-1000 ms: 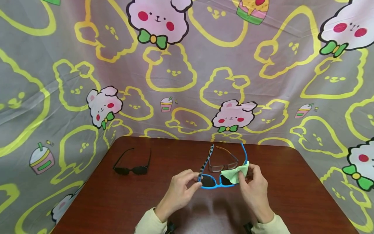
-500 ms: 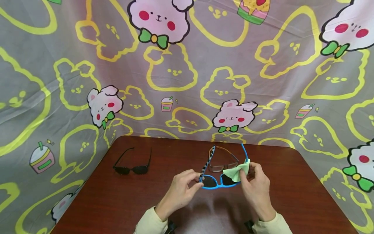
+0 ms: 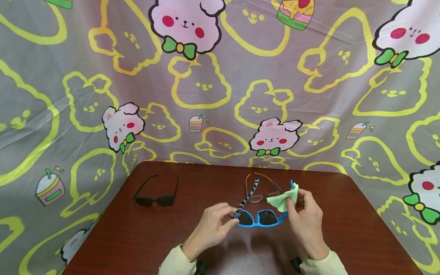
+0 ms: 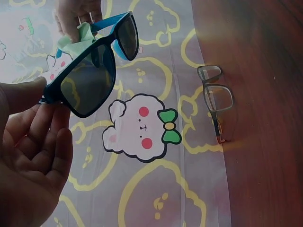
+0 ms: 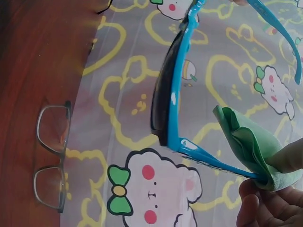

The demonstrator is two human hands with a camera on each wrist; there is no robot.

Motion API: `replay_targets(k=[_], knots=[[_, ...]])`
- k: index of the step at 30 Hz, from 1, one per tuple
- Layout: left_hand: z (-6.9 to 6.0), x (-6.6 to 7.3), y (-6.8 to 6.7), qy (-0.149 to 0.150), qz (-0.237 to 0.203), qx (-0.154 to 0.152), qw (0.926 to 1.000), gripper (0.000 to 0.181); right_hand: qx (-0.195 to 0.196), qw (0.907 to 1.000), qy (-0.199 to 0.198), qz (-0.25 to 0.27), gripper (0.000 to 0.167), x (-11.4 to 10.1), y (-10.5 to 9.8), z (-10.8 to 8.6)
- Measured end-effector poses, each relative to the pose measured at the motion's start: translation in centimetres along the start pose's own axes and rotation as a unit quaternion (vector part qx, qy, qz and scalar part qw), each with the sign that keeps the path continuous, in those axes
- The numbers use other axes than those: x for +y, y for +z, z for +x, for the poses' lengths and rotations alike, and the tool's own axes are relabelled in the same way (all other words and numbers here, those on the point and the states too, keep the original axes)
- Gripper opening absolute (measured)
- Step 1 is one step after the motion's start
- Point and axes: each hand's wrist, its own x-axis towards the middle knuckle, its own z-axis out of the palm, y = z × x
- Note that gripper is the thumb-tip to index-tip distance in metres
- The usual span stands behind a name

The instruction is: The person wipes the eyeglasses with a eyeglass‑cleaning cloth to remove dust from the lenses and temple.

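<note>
Also specs [image 3: 256, 199] partly behind grn cloth [image 3: 282, 201], blk shades [image 3: 164, 200] at L.

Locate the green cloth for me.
In the head view, the green cloth is right of centre, pinched by the right hand around one temple of the blue sunglasses.
</note>
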Motion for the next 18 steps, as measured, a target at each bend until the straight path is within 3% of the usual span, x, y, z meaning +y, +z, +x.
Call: replay_targets(k=[10,18], knots=[[-0.27,-0.21,0.0,-0.005,-0.009,-0.004,0.9999,0.015,0.021,0.9977,-0.06,0.022,0.031,-0.53,-0.39,0.17],[-0.44,-0.54,-0.05,-0.008,-0.012,-0.003,0.9999,0.014,0.023,0.9976,-0.056,0.035,0.033,-0.42,-0.29,0.18]])
